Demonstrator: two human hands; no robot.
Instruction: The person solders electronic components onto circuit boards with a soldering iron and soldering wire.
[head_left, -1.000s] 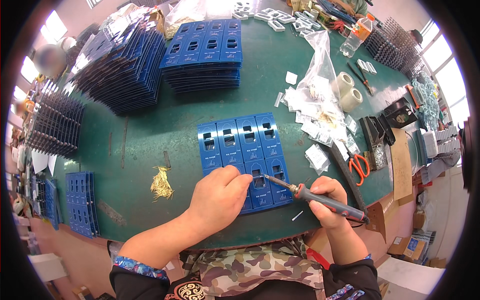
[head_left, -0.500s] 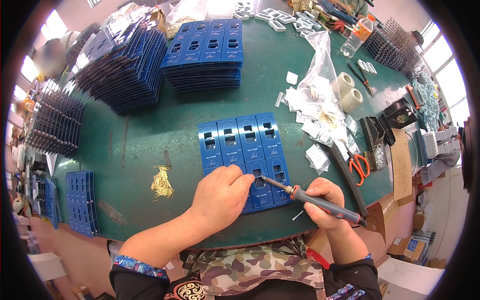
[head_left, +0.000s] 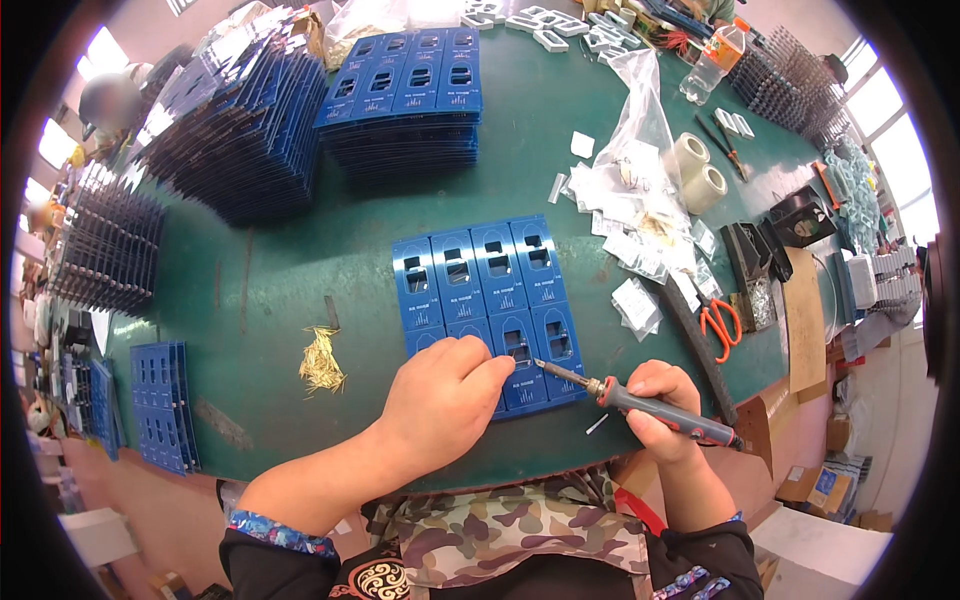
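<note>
A blue circuit board panel [head_left: 490,305], two rows of boards with dark rectangular cutouts, lies flat on the green table in front of me. My right hand [head_left: 665,405] grips a soldering iron [head_left: 670,412] with a grey and red handle. The iron's metal tip points left over a near-row board, just right of my left fingertips. My left hand [head_left: 445,400] rests over the panel's near left part with thumb and forefinger pinched beside a cutout. What the pinch holds is too small to make out. A loose pile of thin gold-coloured pins [head_left: 321,362] lies left of that hand.
Tall stacks of blue panels [head_left: 398,140] stand at the far left. More panels [head_left: 160,405] lie near the left edge. To the right are small plastic bags [head_left: 640,255], tape rolls [head_left: 705,190], orange-handled scissors [head_left: 720,330], a black fan [head_left: 800,220] and a bottle [head_left: 714,65].
The soldering iron has drawn slightly to the right, its tip farther from my left fingertips. My left hand stays pinched at nearly the same place on the panel.
</note>
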